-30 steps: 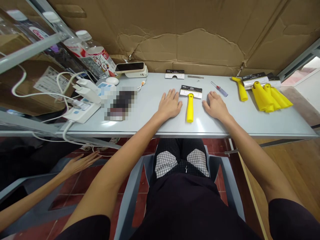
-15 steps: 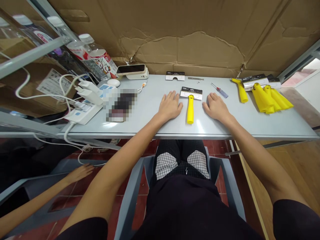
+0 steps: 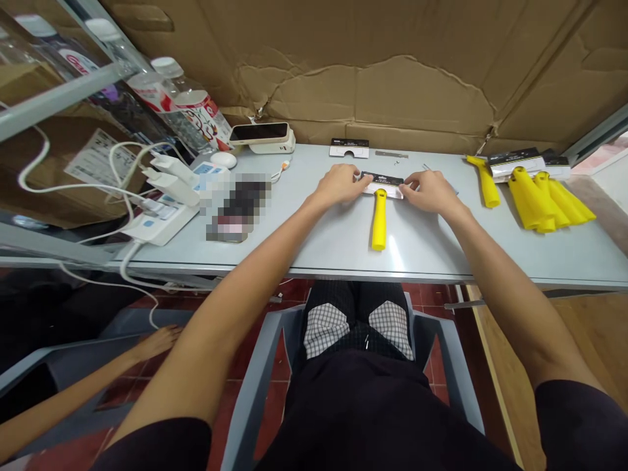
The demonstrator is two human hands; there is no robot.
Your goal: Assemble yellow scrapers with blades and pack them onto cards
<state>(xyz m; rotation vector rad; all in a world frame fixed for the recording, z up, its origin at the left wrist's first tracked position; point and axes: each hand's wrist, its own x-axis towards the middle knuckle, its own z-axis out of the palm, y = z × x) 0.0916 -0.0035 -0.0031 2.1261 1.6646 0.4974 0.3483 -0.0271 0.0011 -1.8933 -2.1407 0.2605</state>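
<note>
A scraper with a yellow handle (image 3: 379, 222) lies on the desk in front of me, handle toward me. A black-and-white card sleeve (image 3: 383, 180) covers its head. My left hand (image 3: 342, 184) is closed on the sleeve's left end, thumb on top. At the right end, my right hand (image 3: 432, 189) pinches the sleeve between thumb and fingers. Behind the right hand a small screwdriver (image 3: 426, 167) is mostly hidden. Farther back lie another card sleeve (image 3: 348, 148), a thin metal strip (image 3: 391, 154) and a tiny metal piece (image 3: 397, 162).
Several yellow handles (image 3: 532, 199) and card sleeves (image 3: 515, 162) are piled at the right. On the left are a power strip (image 3: 157, 226) with white cables, a blurred phone-like item (image 3: 240, 206), another phone (image 3: 260, 133) and bottles (image 3: 201, 118). Another person's hand (image 3: 159, 341) rests lower left.
Both hands have moved from lying flat on the desk beside the scraper to gripping the two ends of its card sleeve. My view has shifted slightly.
</note>
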